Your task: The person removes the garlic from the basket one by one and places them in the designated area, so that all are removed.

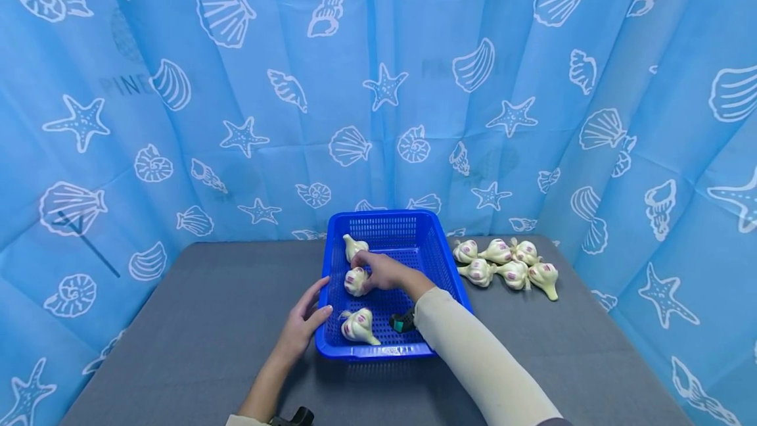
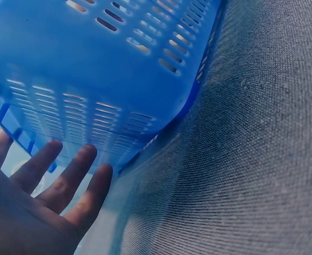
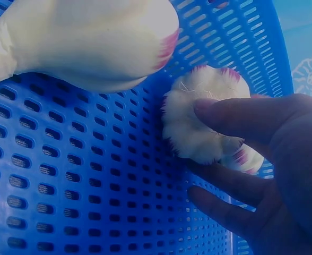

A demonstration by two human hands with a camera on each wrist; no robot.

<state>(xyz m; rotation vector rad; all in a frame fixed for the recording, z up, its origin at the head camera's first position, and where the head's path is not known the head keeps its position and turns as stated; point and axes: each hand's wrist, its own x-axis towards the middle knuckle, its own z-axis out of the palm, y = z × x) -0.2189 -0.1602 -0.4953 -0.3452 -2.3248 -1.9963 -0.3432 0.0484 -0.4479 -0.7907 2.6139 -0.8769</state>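
Note:
A blue plastic basket (image 1: 408, 351) with slotted walls stands on the grey table. Inside it, my right hand (image 1: 387, 273) holds a garlic bulb (image 1: 354, 282) near the left wall. In the right wrist view, the thumb (image 3: 235, 114) lies across that bulb's root end, with fingers behind and below it. Two more garlic bulbs lie in the basket, one at the far left (image 1: 355, 248) and one at the near left (image 1: 358, 326). My left hand (image 1: 301, 327) is at the basket's left side, its fingers (image 2: 84, 167) spread and nearly straight against the outer wall.
To the right of the basket, several garlic bulbs (image 1: 497, 252) lie grouped in two rows on the grey tabletop (image 1: 236, 307). A blue curtain (image 1: 378, 117) with white shell prints hangs behind the table and along its sides.

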